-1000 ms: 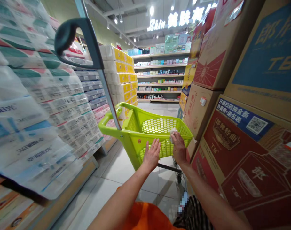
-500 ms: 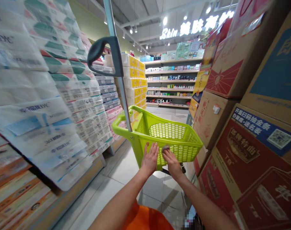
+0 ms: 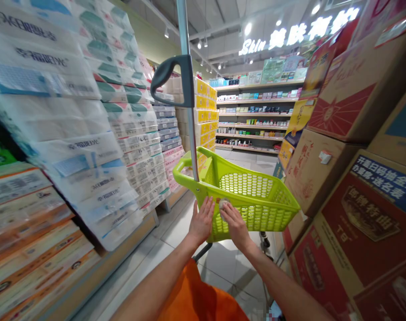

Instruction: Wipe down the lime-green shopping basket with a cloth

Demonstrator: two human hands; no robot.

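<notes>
A lime-green shopping basket cart [image 3: 256, 201] with a perforated tub stands in front of me, its near side facing me. My left hand [image 3: 202, 221] lies flat on that side wall, fingers stretched and close together, holding nothing. Just to its right, my right hand [image 3: 236, 225] presses a crumpled greyish-white cloth [image 3: 222, 211] against the same wall under its fingertips. A small reddish sticker shows on the plastic between the hands. From the cart's left end rises a metal pole with a dark grey loop handle [image 3: 188, 82].
Wrapped tissue packs [image 3: 102, 169] are stacked high along the left. Cardboard cartons [image 3: 366, 200] form a wall close on the right. Yellow-and-white packs [image 3: 206, 104] stand behind the cart, and stocked shelves [image 3: 256, 100] line the back. Pale floor tiles [image 3: 149, 258] run between the stacks.
My right hand has moved the cloth left and slightly up along the basket wall, nearer the sticker. In view, the cart and surroundings have shifted right as the camera turned left.
</notes>
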